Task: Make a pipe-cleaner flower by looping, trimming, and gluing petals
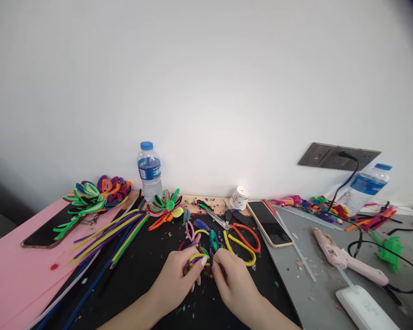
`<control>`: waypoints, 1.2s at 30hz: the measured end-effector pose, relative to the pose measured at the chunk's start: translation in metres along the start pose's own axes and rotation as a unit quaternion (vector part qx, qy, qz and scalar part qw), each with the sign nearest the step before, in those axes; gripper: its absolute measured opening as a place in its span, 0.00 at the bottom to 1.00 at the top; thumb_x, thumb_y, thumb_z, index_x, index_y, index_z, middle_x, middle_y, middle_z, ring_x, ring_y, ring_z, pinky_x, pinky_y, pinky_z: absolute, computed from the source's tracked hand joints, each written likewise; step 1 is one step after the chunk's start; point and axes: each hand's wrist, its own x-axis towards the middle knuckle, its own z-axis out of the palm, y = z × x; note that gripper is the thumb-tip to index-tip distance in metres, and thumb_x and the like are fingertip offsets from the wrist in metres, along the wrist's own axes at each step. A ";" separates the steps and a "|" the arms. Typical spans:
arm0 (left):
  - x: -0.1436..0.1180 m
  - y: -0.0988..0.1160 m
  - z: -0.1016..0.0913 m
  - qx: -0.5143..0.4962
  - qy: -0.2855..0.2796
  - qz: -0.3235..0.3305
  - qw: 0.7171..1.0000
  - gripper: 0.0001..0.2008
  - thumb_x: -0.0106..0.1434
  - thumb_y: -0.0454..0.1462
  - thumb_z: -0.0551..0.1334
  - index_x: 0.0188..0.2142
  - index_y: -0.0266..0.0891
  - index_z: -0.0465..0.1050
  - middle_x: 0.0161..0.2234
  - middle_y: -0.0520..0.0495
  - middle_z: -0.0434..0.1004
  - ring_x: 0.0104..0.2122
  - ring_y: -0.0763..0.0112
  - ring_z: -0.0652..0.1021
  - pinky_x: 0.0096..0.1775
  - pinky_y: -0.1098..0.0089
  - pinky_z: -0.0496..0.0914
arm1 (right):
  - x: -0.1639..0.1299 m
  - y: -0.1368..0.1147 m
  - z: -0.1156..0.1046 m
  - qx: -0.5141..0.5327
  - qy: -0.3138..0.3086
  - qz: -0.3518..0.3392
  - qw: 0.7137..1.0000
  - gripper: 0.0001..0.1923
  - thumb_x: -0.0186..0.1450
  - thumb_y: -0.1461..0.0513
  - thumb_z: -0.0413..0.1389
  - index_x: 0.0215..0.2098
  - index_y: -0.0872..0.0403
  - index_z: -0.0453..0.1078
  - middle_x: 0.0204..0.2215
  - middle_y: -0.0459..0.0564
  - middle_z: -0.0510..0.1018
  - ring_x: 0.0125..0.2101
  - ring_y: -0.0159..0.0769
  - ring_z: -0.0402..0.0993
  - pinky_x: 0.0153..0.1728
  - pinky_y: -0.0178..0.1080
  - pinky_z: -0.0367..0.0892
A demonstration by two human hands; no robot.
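Left hand: the left hand (177, 279) is low in the middle of the view, fingers curled narrow, pinching the looped pipe-cleaner piece (201, 256) from its left side.
Right hand: the right hand (232, 277) is just beside the left one, fingers bent, gripping the same piece from its right side.
Looped pipe-cleaner piece: it has yellow, purple and green loops and sits between the two sets of fingertips, just above the black mat (151, 270) on the surface.
Behind the hands: the scissors (239, 236) with red and yellow handles lie near, touching some loose petal loops.
Left of the hands: a bundle of straight pipe cleaners (110, 236) lies slanted, well apart from the left hand.
Right side: a phone (270, 223) lies flat and a pink glue gun (347, 261) lies on the grey board.
Back edge: a water bottle (149, 170) stands upright near the wall.
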 end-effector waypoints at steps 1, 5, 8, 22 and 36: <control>0.000 0.000 0.000 0.018 0.005 0.005 1.000 0.16 0.63 0.44 0.48 0.23 0.39 0.59 0.15 0.55 0.63 0.14 0.77 0.66 0.20 0.77 0.59 | 0.000 -0.001 0.000 -0.002 -0.004 -0.001 1.000 0.09 0.62 0.67 0.41 0.24 0.52 0.51 0.21 0.43 0.61 0.21 0.29 0.58 0.22 0.31 0.52; 0.001 -0.001 -0.003 0.112 0.036 0.024 0.993 0.18 0.64 0.43 0.45 0.20 0.39 0.56 0.13 0.57 0.59 0.15 0.77 0.64 0.22 0.76 0.56 | 0.001 -0.001 0.000 -0.018 -0.010 0.008 1.000 0.09 0.63 0.67 0.41 0.25 0.52 0.51 0.21 0.43 0.62 0.21 0.29 0.59 0.22 0.31 0.52; 0.002 -0.004 -0.004 0.171 0.057 0.039 0.983 0.17 0.64 0.41 0.45 0.20 0.39 0.54 0.16 0.56 0.58 0.17 0.77 0.62 0.23 0.76 0.54 | 0.002 0.001 0.000 -0.033 -0.005 0.025 0.999 0.09 0.63 0.66 0.42 0.24 0.52 0.51 0.21 0.43 0.62 0.21 0.30 0.59 0.22 0.31 0.52; -0.001 -0.011 -0.003 0.258 0.035 0.081 0.962 0.16 0.63 0.36 0.46 0.19 0.38 0.46 0.16 0.56 0.51 0.18 0.78 0.57 0.23 0.73 0.48 | 0.007 0.004 -0.003 -0.088 -0.008 0.033 0.996 0.09 0.63 0.65 0.40 0.25 0.52 0.51 0.22 0.45 0.65 0.22 0.32 0.62 0.22 0.32 0.52; 0.001 -0.004 -0.010 0.184 0.059 0.043 0.980 0.19 0.65 0.41 0.43 0.20 0.39 0.56 0.15 0.55 0.59 0.18 0.76 0.62 0.23 0.75 0.53 | 0.009 0.011 -0.005 -0.025 -0.024 0.038 0.999 0.12 0.65 0.65 0.40 0.23 0.52 0.48 0.21 0.42 0.61 0.22 0.30 0.59 0.23 0.31 0.52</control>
